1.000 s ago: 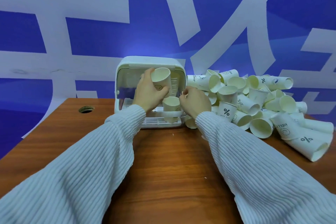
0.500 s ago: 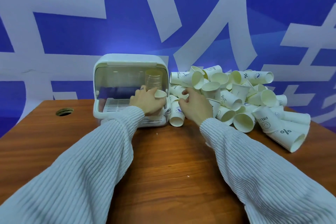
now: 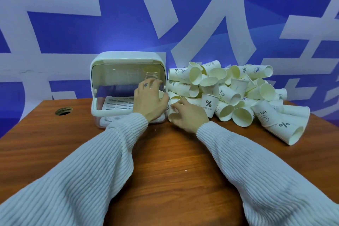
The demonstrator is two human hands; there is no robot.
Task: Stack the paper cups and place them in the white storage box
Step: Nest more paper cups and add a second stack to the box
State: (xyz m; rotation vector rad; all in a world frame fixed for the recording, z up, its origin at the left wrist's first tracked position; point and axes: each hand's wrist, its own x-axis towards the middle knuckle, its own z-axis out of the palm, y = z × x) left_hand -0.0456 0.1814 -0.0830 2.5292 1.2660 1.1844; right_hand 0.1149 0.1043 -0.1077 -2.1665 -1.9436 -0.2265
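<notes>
**A:** Since a second ago the left hand (image 3: pixel 149 100) dropped from holding a cup up at the box mouth to low at the box's right front corner, and the clear door now hangs partly down over the opening. Right hand (image 3: pixel 189 113) slid over to the near-left fringe of the pile.

**B:** Room to move?

**A:** Plenty. The near half of the wooden table (image 3: pixel 165 161) is bare, same for the strip left of the box out to the round cable hole (image 3: pixel 63 111). The right side is crowded; the cup pile (image 3: pixel 238 93) runs almost to the table's right edge.

**B:** Counts?

**A:** One white storage box (image 3: pixel 126 86), one stack of cups (image 3: pixel 151 73) visible through the door at its far right. The loose pile is too jumbled for an exact count, dozens anyway.

**B:** And the cups?

**A:** Cream paper, some printed with "%", "HELLO" or a bear. Most lie tipped over; a "%" one stands upright (image 3: pixel 209 104).

**B:** Grips?

**A:** Left hand's fingers are curled round a small cup (image 3: pixel 162 94) right at the box's right edge. Right hand is cupped over a tipped cup (image 3: pixel 173 114), fingers bent; can't tell if it's actually gripped.
</notes>
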